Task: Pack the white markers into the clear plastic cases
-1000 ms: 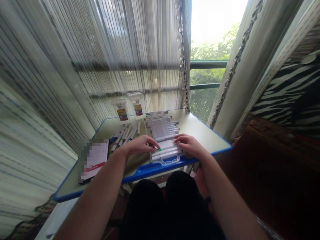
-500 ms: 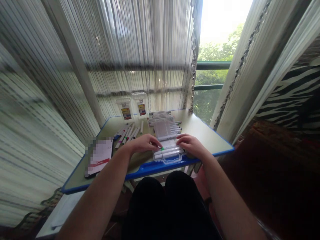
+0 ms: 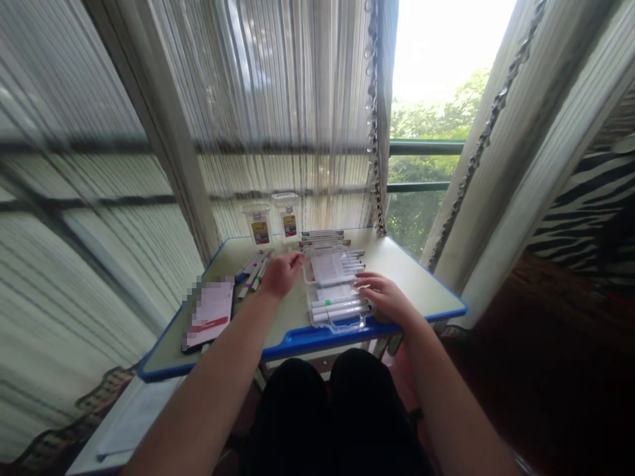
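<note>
An open clear plastic case (image 3: 309, 276) lies on the table in front of me, with several white marker pens (image 3: 342, 309) in its near half, one with a green band. My right hand (image 3: 385, 296) lies at the case's right side, fingers stretched over the pens' ends. Beyond the case's near half, my left hand (image 3: 282, 274) is above the table by the case's left edge, its fingers curled together. What those fingers hold, if anything, is hidden. Left of it are several loose marker pens (image 3: 252, 276). More markers (image 3: 322, 235) line up behind the case.
Two clear plastic containers (image 3: 259, 231) with labels stand at the table's back left. A tablet-like thing (image 3: 213, 311), partly blurred out, lies at the left. The table (image 3: 417, 284) has a blue rim. Curtains and a window rise behind it.
My left hand has left the markers in the case and moved away from me, toward the back left. My right hand stays at the case's right side. The view has shifted slightly.
</note>
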`<state>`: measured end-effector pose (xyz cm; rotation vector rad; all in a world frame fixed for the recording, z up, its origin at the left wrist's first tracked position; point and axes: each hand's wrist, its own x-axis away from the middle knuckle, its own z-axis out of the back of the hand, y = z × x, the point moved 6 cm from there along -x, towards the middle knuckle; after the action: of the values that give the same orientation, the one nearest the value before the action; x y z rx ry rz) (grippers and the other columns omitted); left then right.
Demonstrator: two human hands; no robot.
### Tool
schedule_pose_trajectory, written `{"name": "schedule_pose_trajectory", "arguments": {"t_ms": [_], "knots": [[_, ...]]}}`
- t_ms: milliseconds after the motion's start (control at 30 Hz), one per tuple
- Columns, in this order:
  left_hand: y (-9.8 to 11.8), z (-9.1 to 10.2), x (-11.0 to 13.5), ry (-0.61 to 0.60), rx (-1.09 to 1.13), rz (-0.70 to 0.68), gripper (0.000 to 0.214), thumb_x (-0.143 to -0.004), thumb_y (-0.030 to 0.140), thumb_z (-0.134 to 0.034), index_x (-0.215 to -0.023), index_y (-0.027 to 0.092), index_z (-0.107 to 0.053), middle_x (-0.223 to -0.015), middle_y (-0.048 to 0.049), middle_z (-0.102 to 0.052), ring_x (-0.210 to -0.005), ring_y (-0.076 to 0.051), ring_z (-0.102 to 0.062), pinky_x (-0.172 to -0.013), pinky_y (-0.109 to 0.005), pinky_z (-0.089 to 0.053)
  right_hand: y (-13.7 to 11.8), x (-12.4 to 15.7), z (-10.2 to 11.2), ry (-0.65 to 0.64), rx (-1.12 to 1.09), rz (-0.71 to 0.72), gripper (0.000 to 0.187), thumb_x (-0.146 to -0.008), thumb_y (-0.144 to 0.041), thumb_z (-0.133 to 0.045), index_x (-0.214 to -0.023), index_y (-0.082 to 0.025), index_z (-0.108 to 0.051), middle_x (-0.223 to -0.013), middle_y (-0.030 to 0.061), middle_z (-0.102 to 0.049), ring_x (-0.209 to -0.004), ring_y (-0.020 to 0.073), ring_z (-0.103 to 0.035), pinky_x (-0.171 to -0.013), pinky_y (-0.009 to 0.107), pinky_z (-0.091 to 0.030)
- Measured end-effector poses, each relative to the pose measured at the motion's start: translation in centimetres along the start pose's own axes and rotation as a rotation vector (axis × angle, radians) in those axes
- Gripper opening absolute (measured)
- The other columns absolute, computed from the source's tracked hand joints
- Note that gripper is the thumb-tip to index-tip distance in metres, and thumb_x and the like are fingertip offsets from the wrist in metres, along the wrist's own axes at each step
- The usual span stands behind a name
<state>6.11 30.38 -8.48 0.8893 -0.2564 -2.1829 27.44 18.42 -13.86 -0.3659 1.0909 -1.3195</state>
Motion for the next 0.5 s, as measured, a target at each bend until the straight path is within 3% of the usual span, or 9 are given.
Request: {"name": "schedule_pose_trajectory", "arguments": {"t_ms": [167, 367, 500], "knots": [[0.6, -1.9, 0.7, 0.023, -0.272, 0.006, 0.032, -0.088, 0.017, -0.043, -0.113, 0.011, -0.061, -0.115, -0.0159, -0.063, -0.104, -0.024, -0.058, -0.092, -0.032, -0.041, 0.0, -0.3, -0.2, -0.033, 0.001, 0.007, 0.021, -0.078, -0.027, -0.056, -0.081, -0.022, -0.076, -0.118, 0.0083, -0.065, -0.110, 0.0226, -0.060, -0.097, 0.038, -0.045], [0.2, -3.0, 1.2, -0.014, -0.399, 0.109, 0.036, -0.090, 0.011, -0.032, -0.112, 0.007, -0.061, -0.113, -0.0189, -0.063, -0.107, -0.025, -0.058, -0.091, -0.032, -0.043, -0.3, -0.1, -0.4, -0.100, 0.051, 0.028, 0.021, -0.078, -0.026, -0.055, -0.084, -0.022, -0.076, -0.119, 0.0071, -0.064, -0.113, 0.0223, -0.058, -0.102, 0.040, -0.042], [-1.0, -3.4, 1.4, -0.131, -0.491, 0.248, 0.038, -0.088, 0.007, -0.032, -0.107, 0.008, -0.064, -0.110, -0.0182, -0.066, -0.102, -0.025, -0.062, -0.085, -0.032, -0.047, -0.1, -0.1, -0.7, -0.121, 0.106, 0.018, 0.023, -0.080, -0.028, -0.055, -0.085, -0.021, -0.076, -0.117, 0.0084, -0.065, -0.110, 0.0223, -0.060, -0.103, 0.039, -0.041]]}}
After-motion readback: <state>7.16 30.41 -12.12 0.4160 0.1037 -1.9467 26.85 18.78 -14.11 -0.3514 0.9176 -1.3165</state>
